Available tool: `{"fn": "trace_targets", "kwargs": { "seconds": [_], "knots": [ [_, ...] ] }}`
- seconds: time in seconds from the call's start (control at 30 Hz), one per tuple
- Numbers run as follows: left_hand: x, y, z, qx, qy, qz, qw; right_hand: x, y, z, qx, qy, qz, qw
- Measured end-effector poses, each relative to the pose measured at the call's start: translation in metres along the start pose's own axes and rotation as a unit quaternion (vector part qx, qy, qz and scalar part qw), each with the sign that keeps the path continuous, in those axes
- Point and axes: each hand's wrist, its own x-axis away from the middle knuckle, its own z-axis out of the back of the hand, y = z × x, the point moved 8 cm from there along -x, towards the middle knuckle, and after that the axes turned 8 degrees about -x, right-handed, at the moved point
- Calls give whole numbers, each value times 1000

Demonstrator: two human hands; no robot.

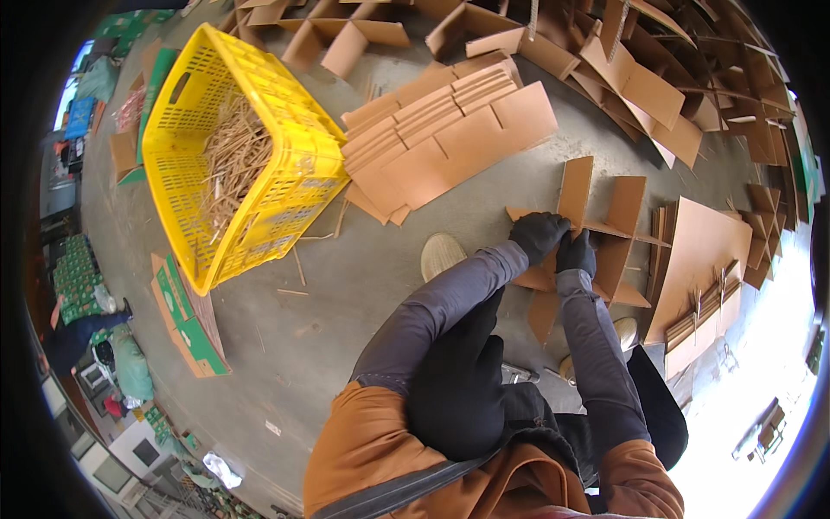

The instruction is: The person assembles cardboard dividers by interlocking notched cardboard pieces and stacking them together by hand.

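In front of my legs stands a brown cardboard divider (624,201), made of slotted strips crossing one another. My left hand (536,236), in a black glove, grips the divider at a crossing on its left part. Close beside it, my right hand (577,254), gloved in black too, is closed on the same strip. The fingertips of both hands nearly meet, and the gloves hide the joint between them. Left of the divider lies a fanned stack of flat slotted cardboard strips (484,143). More flat cardboard sheets (699,259) lean upright to the right.
A yellow plastic crate (298,195) holding thin cardboard scraps (238,156) stands at the left. Assembled cardboard dividers (644,82) are piled across the far right. A green and brown carton piece (190,320) lies below the crate. Loose scraps are scattered on the grey floor (320,355).
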Motion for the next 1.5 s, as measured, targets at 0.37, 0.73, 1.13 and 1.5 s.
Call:
{"fn": "trace_targets", "kwargs": {
  "seconds": [0.37, 0.73, 1.13, 1.5],
  "knots": [
    [31, -262, 109, -156, 92, 406, 896, 23, -22, -9, -259, 25, 164, 952],
    [101, -238, 36, -194, 107, 324, 920, -36, -30, -46, -431, -206, -61, 876],
    [73, -142, 85, 171, 92, 158, 968, -10, 0, -111, -477, -277, -253, 795],
    [-4, -107, 48, 396, 6, 137, 908, -35, -10, 4, -586, -63, -92, 803]
  ]
}}
